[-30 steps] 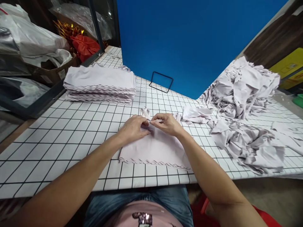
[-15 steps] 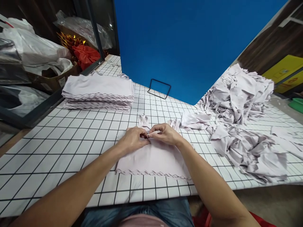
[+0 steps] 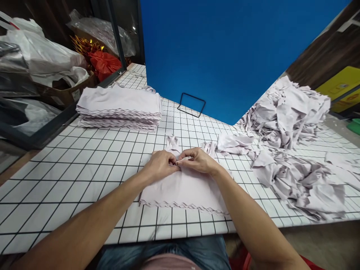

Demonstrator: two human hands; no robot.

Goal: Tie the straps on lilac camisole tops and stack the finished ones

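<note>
A pale pinkish fabric piece [image 3: 185, 191] with a wavy lower edge lies flat in front of me, looking like several layers. My left hand [image 3: 161, 164] is closed at its top edge, thumb and fingers pinching the fabric. Close beside it, my right hand [image 3: 197, 160] also pinches the fabric, and the fingertips of both hands nearly touch. A small white bit shows between them. Narrow gathered strips [image 3: 172, 143] of the same cloth stick out beyond my hands.
A folded fabric stack [image 3: 119, 108] sits at the back left of the grid-patterned table [image 3: 98, 165]. Crumpled cloth heaps [image 3: 284, 112] cover the right side. A blue board [image 3: 219, 56] and a black wire frame [image 3: 191, 105] stand behind. Plastic bags [image 3: 47, 52] lie far left.
The whole view has shifted slightly, so things appear a little further right. Both hands stay pinched at the same spot on the fabric.
</note>
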